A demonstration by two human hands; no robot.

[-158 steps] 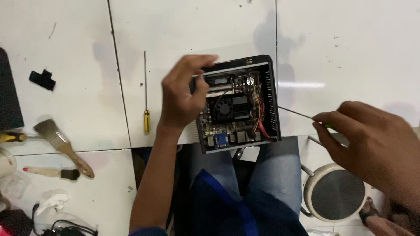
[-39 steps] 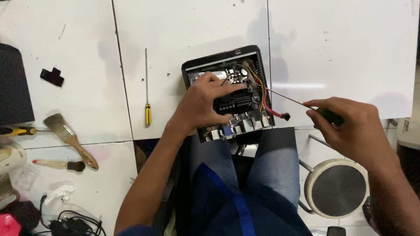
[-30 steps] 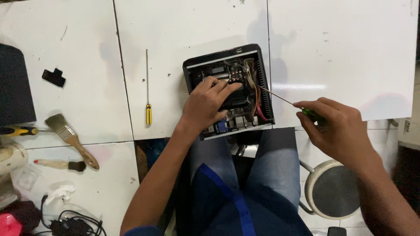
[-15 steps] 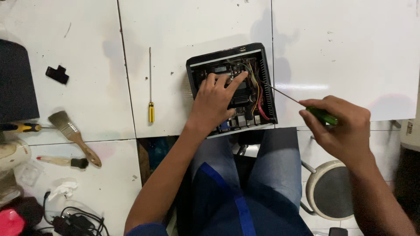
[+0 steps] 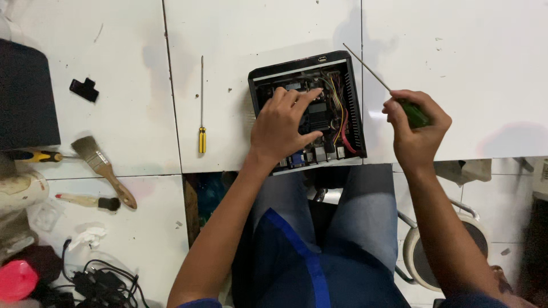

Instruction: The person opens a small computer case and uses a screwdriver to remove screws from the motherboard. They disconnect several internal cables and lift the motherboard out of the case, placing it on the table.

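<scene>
A small black computer case (image 5: 353,91) lies open on the white table (image 5: 257,34), showing a circuit board with a dark heatsink and coloured wires. My left hand (image 5: 282,128) rests inside it, fingers spread on the board and covering its left half. My right hand (image 5: 416,128) is closed around the green handle of a long thin screwdriver (image 5: 374,71). The shaft points up and left, with its tip above the case's far right corner, clear of the case.
A yellow-handled screwdriver (image 5: 201,108) lies left of the case. Further left are a paintbrush (image 5: 103,168), a small brush (image 5: 88,201), a black clip (image 5: 84,89) and a dark box (image 5: 25,94). Cables (image 5: 97,279) lie at bottom left. A round stool (image 5: 436,259) stands at lower right.
My right hand has lifted and swung the screwdriver's tip out of the case to above its far right corner. My left hand stays on the board.
</scene>
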